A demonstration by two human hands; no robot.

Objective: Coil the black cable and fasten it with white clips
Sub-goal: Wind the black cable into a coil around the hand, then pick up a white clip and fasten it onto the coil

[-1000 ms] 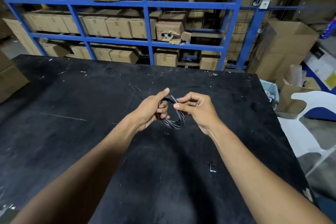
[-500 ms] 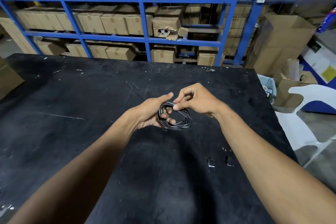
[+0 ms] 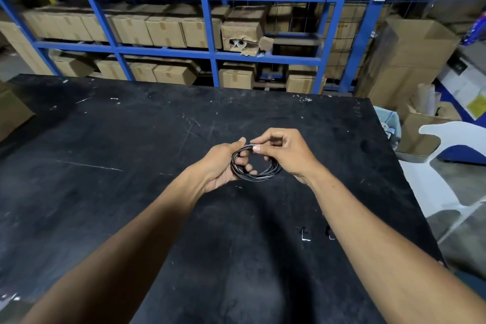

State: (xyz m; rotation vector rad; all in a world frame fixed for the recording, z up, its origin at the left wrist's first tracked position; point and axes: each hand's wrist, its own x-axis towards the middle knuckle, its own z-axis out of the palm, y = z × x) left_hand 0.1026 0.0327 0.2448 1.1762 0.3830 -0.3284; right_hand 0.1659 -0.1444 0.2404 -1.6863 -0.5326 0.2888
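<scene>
The black cable (image 3: 259, 177) is wound into a small round coil of several loops, held a little above the black table (image 3: 105, 192). My left hand (image 3: 222, 166) grips the coil's left side, fingers through the ring and thumb on top. My right hand (image 3: 286, 152) pinches the coil's top between thumb and forefinger, its palm covering the coil's right side. Two small clips lie on the table near my right forearm: one white clip (image 3: 305, 234) in full view, a second clip (image 3: 330, 233) partly hidden by the arm.
Blue shelving (image 3: 210, 34) stacked with cardboard boxes stands behind the table's far edge. To the right of the table are a white plastic chair (image 3: 452, 160), open cartons (image 3: 420, 134) and a tall box (image 3: 410, 60). Another carton (image 3: 13, 110) sits at the left edge.
The coil has tipped from nearly upright to flatter and wider. My right hand moved from the coil's right side up over its top. The view shifted slightly, showing the second clip.
</scene>
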